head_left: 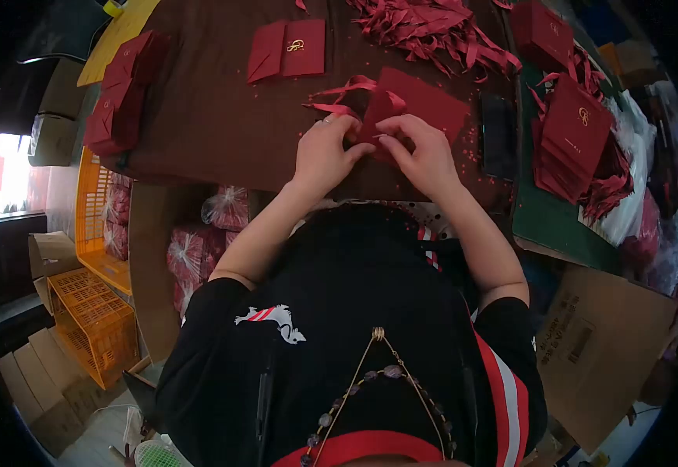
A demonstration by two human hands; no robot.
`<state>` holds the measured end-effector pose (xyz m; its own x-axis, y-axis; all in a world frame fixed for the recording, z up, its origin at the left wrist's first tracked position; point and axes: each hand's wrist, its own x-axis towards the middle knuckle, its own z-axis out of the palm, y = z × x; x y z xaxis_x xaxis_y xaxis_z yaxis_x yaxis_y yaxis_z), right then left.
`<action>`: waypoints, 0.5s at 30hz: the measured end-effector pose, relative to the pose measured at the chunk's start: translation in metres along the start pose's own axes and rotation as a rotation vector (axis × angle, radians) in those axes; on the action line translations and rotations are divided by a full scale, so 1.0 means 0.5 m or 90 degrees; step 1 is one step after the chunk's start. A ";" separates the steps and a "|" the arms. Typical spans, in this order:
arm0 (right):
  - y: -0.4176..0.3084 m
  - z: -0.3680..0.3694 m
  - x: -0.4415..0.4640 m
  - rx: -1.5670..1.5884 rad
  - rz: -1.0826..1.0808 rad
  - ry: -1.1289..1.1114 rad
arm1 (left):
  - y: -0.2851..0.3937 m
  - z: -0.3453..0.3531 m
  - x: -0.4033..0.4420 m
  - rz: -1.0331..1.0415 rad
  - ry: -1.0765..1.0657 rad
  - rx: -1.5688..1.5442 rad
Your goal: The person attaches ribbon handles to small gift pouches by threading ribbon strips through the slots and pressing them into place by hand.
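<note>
Near the table's front edge lies a dark red paper piece, partly under my hands, with a red ribbon at its left. My left hand pinches at the paper's left edge, thumb pointing right. Close beside it, my right hand has thumb and forefinger pressed together on the ribbon's end or a corner; what exactly lies between the fingertips is too small to tell. A folded red pouch with gold lettering rests further back on the brown cloth.
Red ribbons are heaped at the back. A dark phone lies right of the paper. Stacked red pouches stand on a green surface; red boxes line the left. Orange crates and cartons sit lower down.
</note>
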<state>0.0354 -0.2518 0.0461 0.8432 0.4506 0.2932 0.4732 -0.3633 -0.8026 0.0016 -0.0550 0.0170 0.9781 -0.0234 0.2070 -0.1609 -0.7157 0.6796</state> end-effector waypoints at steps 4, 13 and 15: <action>0.016 0.012 0.015 -0.126 -0.060 0.042 | 0.010 -0.006 -0.002 -0.012 0.008 -0.008; 0.028 0.022 0.013 -0.253 -0.175 0.090 | 0.025 0.003 -0.013 -0.010 0.049 -0.090; 0.026 0.023 0.008 -0.258 -0.172 0.068 | 0.024 0.006 -0.015 -0.001 0.060 -0.081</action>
<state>0.0420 -0.2455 0.0306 0.6885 0.4935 0.5314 0.7212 -0.5426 -0.4306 -0.0072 -0.0654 0.0212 0.9625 0.0480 0.2669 -0.1804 -0.6214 0.7624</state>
